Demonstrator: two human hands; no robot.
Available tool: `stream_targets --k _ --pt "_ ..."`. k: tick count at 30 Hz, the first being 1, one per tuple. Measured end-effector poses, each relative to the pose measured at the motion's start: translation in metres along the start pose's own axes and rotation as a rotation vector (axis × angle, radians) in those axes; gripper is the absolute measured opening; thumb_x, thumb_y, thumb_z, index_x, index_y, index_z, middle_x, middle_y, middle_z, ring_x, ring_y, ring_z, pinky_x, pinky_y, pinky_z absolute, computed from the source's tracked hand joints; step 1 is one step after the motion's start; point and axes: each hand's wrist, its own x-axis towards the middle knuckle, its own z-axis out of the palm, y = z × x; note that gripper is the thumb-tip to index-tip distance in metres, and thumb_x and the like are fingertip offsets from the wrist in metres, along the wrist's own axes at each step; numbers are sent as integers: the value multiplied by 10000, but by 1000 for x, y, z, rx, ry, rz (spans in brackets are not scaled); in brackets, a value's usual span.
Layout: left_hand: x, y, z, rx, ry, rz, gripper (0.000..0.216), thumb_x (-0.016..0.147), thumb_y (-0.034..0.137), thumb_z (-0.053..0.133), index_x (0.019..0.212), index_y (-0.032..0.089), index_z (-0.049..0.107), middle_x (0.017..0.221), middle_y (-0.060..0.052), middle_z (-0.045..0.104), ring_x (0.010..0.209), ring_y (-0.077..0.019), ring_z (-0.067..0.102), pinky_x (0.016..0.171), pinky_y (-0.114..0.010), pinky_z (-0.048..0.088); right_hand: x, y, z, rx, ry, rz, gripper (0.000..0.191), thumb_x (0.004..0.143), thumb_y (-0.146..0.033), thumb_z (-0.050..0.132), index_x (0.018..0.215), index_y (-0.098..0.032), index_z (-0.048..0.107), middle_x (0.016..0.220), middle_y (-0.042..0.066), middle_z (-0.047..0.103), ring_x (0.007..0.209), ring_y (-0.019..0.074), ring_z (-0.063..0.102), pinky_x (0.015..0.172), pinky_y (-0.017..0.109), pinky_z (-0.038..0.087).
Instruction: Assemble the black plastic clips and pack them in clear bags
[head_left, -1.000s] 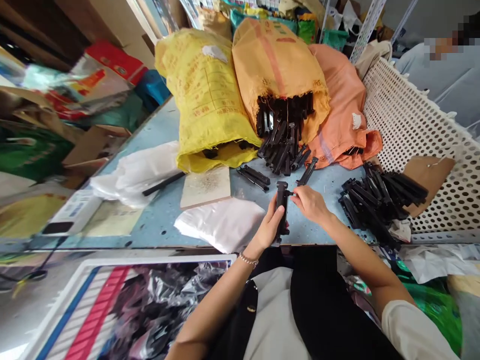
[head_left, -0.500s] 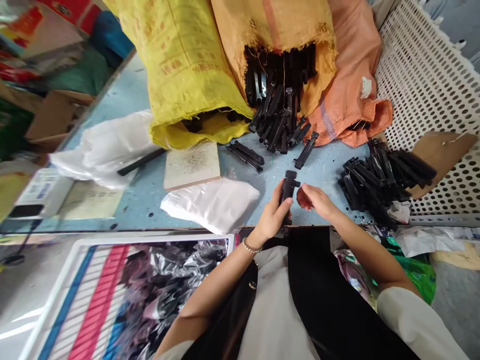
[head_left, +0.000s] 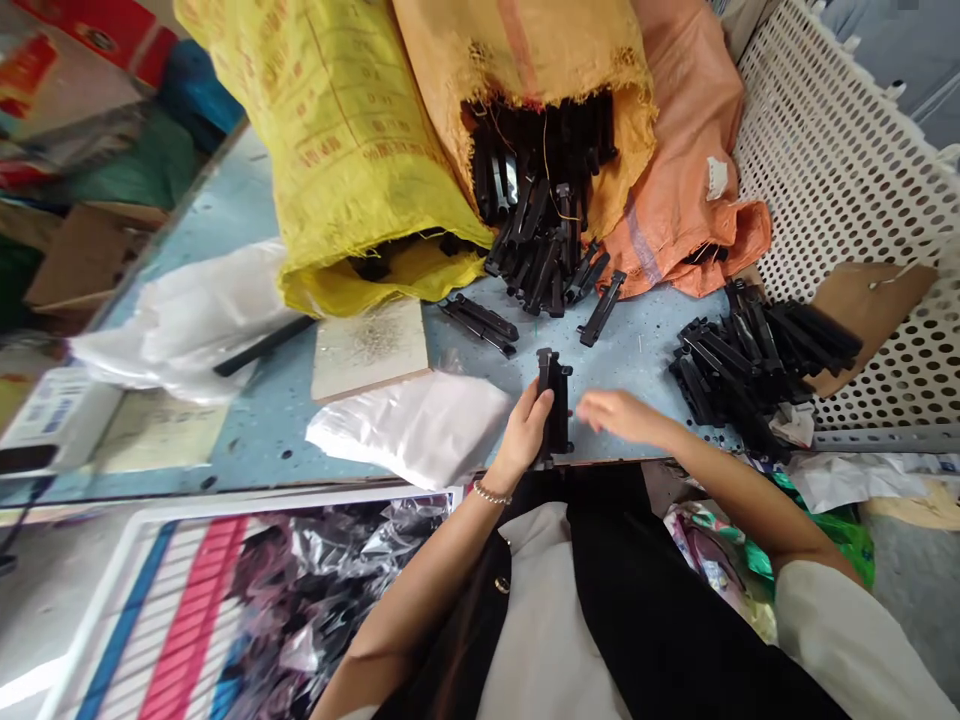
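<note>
My left hand is closed around a long black plastic part, held upright at the table's front edge. It has small tabs at its upper end, and its lower end is partly behind my fingers. Just right of it is my right hand, apart from the part, its fingers smeared by motion. Beyond my hands, a single similar black part lies on the blue table. A heap of such parts spills from the open orange-yellow sack.
A second pile of black parts lies right, by a white perforated basket. A yellow sack and an orange sack flank the middle one. Clear plastic bags lie left, near a square board.
The black part has turned in my left hand, showing a wider side, and has shifted slightly left. My right hand has dropped a little lower. The whole view has shifted slightly.
</note>
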Motion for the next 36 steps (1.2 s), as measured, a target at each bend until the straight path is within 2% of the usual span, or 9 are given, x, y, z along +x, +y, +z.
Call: stream_targets --k 4,8,11,14,17,22,25,30,36 --pt "12 -29 8 401 57 197 401 948 280 489 1322 163 577 1159 -138 697 1062 -273 653 983 -469 499 70 14 -43 -261 520 324 522 1021 -539 382 1401 -196 483 1271 176 627 1034 316 661 839 394 482" --pt "13 -32 9 579 139 330 387 916 236 526 1280 145 619 1263 -195 638 1205 -323 563 1085 -573 393 109 34 -53 -76 552 524 715 957 -413 499 1558 -176 194 1238 196 626 994 329 671 814 429 514" --pt "19 -15 5 266 148 300 400 918 396 590 1261 195 635 1319 -150 608 1275 -296 520 1121 -515 386 92 35 -28 415 558 389 630 957 -319 377 1529 -224 133 949 55 655 722 223 659 640 351 528" --pt "27 11 7 -326 -22 64 541 892 646 551 1162 189 656 1171 -120 680 1167 -281 609 995 -439 503 51 20 12 728 445 106 540 964 -375 342 1470 -303 169 801 -33 588 530 161 563 525 301 486" --pt "26 33 10 -639 -186 -153 590 814 710 621 1007 154 650 919 -89 698 930 -260 679 741 -343 561 11 0 27 538 418 -24 417 962 -447 446 1331 -279 347 769 -30 583 567 170 575 569 312 481" --pt "3 52 8 -543 -235 -61 478 822 504 747 1139 216 534 981 -12 635 721 -122 621 628 -248 517 -1 -20 -13 84 676 -41 334 980 -554 403 948 -239 507 728 14 578 696 200 577 677 335 432" --pt "-3 51 8 -366 -233 -24 526 868 515 689 1255 238 463 899 9 602 629 -102 551 566 -239 469 16 -28 -27 183 600 -58 456 965 -637 397 761 -236 468 672 1 528 638 165 508 624 300 405" --pt "3 44 6 -230 -49 43 566 843 498 711 1263 241 432 880 5 608 669 -124 576 611 -258 485 31 -31 -10 691 277 8 577 970 -727 247 726 -234 422 534 -54 363 449 111 330 446 252 300" --pt "8 55 -10 -513 -57 -177 474 793 563 723 984 215 463 844 29 588 570 -73 544 492 -202 438 -5 -43 11 -39 210 -322 390 984 -562 482 824 -210 533 848 74 616 789 202 552 715 331 436"
